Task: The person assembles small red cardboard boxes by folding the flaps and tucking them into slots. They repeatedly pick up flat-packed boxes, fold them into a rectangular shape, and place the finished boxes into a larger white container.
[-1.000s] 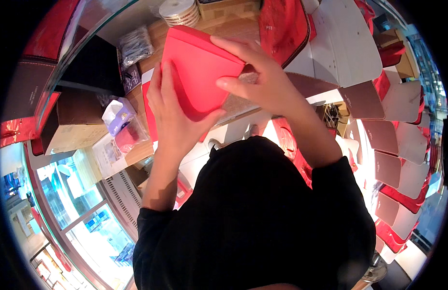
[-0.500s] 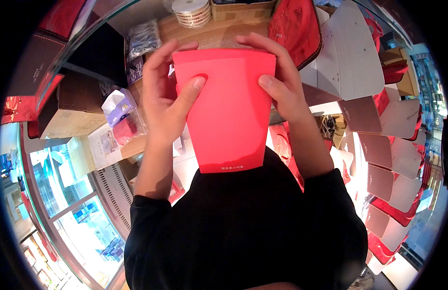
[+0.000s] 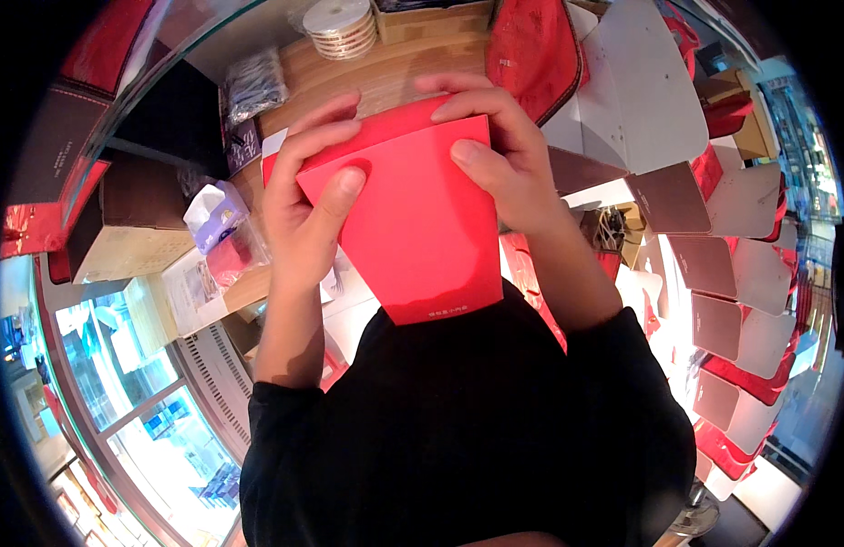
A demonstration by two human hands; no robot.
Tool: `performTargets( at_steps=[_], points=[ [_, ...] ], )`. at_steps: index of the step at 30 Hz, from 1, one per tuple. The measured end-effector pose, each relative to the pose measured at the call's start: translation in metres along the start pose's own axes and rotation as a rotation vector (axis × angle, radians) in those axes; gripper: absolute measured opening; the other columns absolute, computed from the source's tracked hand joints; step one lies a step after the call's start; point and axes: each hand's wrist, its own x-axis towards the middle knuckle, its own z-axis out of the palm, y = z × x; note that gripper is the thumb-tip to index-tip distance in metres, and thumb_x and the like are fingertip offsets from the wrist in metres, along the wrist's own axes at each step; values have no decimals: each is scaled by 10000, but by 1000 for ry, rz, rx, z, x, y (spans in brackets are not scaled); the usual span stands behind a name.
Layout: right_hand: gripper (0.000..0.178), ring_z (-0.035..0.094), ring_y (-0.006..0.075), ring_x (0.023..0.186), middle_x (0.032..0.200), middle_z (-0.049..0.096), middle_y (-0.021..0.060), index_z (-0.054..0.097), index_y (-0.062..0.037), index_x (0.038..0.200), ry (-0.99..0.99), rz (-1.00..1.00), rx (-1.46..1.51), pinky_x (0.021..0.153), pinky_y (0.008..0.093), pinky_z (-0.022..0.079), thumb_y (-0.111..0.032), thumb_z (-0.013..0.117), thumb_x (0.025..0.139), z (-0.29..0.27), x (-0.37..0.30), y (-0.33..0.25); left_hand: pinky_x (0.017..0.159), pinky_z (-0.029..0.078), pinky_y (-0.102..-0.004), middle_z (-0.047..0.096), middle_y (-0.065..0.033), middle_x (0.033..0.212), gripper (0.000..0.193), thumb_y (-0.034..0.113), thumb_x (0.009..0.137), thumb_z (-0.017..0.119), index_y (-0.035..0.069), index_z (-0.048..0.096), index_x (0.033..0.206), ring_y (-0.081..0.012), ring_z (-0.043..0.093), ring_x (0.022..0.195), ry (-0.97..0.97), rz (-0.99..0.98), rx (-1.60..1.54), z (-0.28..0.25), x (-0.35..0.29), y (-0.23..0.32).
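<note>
A red tapered cardboard box (image 3: 425, 219), wide at its far end and narrow toward my body, is held up in front of my chest. My left hand (image 3: 317, 187) grips its left upper edge, thumb on the front face and fingers over the far side. My right hand (image 3: 499, 150) holds the right upper edge the same way, its fingers lying across the top. A little white shows beside the left fingers, at the box's far left corner. The back of the box is hidden.
Behind the box lies a wooden table with a stack of ribbon rolls (image 3: 340, 27), a clear bag (image 3: 255, 84) of small items and a purple tissue pack (image 3: 214, 214). Several open boxes (image 3: 755, 273) with red lining stand along the right. A cardboard box (image 3: 130, 232) is at left.
The box has tilted, its left upper corner dropping toward me and more of its top showing. My hands have shifted slightly left with it, still gripping.
</note>
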Motion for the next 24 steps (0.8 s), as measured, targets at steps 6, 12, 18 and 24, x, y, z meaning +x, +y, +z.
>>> performTargets(
  at_steps=[6, 12, 18, 24],
  points=[
    [223, 503, 204, 1097, 1228, 494, 149, 590, -31, 1031, -101, -41, -189, 898, 320, 412, -50, 585, 809, -4, 0, -7, 966, 370, -378, 504, -182, 1235, 373, 180, 809, 642, 21, 553, 1135, -277, 503, 1117, -166, 21, 63, -13, -4, -9],
    [225, 515, 253, 1110, 1216, 506, 168, 634, -32, 974, -6, -321, -225, 910, 343, 417, -50, 679, 754, -17, -5, -22, 965, 390, -380, 420, -168, 1300, 918, 328, 709, 748, 18, 221, 1392, -266, 467, 1154, -31, -193, -61, 15, -2, 12],
    [555, 498, 323, 1133, 1226, 502, 165, 520, -81, 1215, -180, -81, -648, 919, 383, 424, -242, 728, 726, -34, -28, -66, 951, 407, -374, 456, -165, 1280, 1008, 186, 584, 839, 3, 263, 1390, -266, 477, 1166, -400, -151, 330, 17, -3, 21],
    [916, 495, 292, 1150, 1280, 470, 172, 322, -71, 1387, -129, 203, -616, 935, 355, 412, -291, 805, 640, -65, -55, -81, 913, 420, -387, 509, -192, 1188, 960, 253, 574, 831, 6, 333, 1357, -318, 523, 1088, -590, -104, 364, 53, 11, 22]
  ],
)
